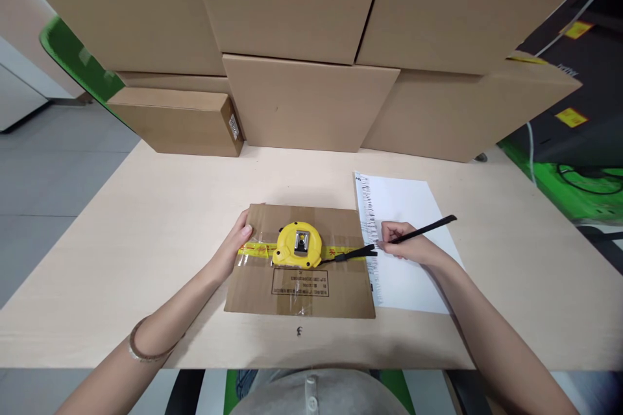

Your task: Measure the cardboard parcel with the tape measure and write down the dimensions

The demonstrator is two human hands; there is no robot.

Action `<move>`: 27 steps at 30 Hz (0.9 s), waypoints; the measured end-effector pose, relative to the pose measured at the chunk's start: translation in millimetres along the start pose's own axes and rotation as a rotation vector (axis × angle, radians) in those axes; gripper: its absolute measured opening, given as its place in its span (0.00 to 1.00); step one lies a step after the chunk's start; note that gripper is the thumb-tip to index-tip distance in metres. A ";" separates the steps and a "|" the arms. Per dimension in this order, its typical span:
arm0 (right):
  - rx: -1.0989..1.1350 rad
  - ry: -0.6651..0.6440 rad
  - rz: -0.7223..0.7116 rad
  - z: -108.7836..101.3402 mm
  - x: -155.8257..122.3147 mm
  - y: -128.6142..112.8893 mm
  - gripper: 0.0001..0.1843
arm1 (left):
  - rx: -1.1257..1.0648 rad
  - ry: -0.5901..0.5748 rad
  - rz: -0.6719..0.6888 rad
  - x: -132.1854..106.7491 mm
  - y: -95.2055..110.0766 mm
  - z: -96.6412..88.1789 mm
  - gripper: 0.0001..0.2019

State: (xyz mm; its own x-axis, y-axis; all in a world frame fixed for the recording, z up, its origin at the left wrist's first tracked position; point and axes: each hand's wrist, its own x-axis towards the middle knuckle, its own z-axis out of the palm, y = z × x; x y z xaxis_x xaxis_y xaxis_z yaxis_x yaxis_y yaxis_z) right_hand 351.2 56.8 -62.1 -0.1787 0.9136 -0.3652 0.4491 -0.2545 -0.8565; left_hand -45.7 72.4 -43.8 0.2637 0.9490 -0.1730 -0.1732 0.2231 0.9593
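In front of me lies a cardboard box [253,295] with clear tape, a strip of yellow tape and a printed label frame on top. My left hand [235,245] grips its left edge, thumb on top and the other fingers hidden at the side. A yellow tape measure [287,249] rests on the box, its black wrist strap [348,255] stretching right past the box's edge. My right hand [407,246] is closed around a black pen [431,227], the tip over a white sheet of paper [403,201] with a column of writing along its left side.
Large cardboard boxes [311,104] stand stacked along the back of the table [121,259]. A smaller closed box [180,120] sits at the back left. On the right are a dark machine [555,97] with yellow labels and cables on a green surface [574,188].
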 end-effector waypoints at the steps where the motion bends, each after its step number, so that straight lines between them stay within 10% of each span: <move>1: -0.002 0.002 -0.005 0.0 0.1 0.2 0.15 | -0.002 -0.001 -0.002 -0.2 0.2 0.1 0.28; 12: -0.149 0.032 -0.003 -0.3 -0.8 6.0 0.21 | 0.047 -0.005 0.033 3.1 -2.9 -4.3 0.30; 27: -0.764 0.429 0.068 16.0 -5.7 -32.9 0.30 | 0.327 0.015 0.297 4.3 1.2 -12.6 0.20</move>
State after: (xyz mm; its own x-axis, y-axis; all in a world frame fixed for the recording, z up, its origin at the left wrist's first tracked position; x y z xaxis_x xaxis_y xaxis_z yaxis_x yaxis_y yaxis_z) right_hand 323.5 54.9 -37.7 0.1452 0.9837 -0.1061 0.9373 -0.1711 -0.3037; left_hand -56.7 79.6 -46.2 0.2331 0.9651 0.1196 0.0704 -0.1394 0.9877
